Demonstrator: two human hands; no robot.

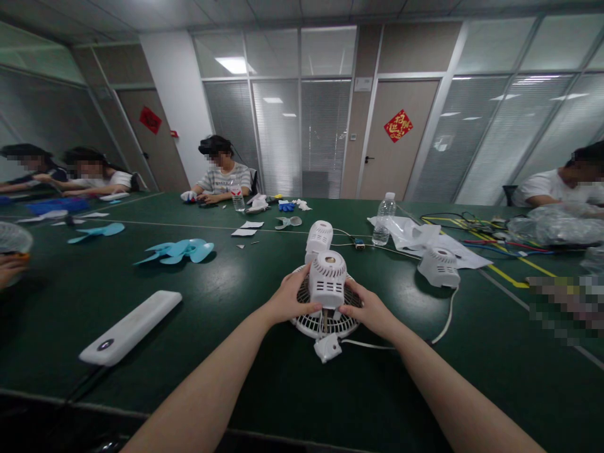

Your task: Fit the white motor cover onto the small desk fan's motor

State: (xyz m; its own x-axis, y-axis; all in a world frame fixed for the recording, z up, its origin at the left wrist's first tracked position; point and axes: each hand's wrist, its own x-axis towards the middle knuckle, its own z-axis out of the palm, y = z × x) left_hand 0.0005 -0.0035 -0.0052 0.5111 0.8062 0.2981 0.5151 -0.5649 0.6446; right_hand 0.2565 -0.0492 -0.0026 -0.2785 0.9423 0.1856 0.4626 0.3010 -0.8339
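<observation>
In the head view, a white fan motor housing (328,283) with vent slots stands on a round white fan grille (348,326). My left hand (289,298) grips its left side, thumb along the lower edge. From the right, my right hand (370,309) closes on the same housing, thumb at its bottom front. A small white plastic block (327,348) sits in front of the grille, with a white cord (370,345) running right from near it. Just behind stands a second white housing (321,236). The underside of the held housing is hidden.
Left lie blue fan blades (186,250) and a long white device (132,327). On the right are another white housing (440,267), a water bottle (384,220), plastic bags (410,233) and tangled cables (472,223). Several people sit around the green table (245,277).
</observation>
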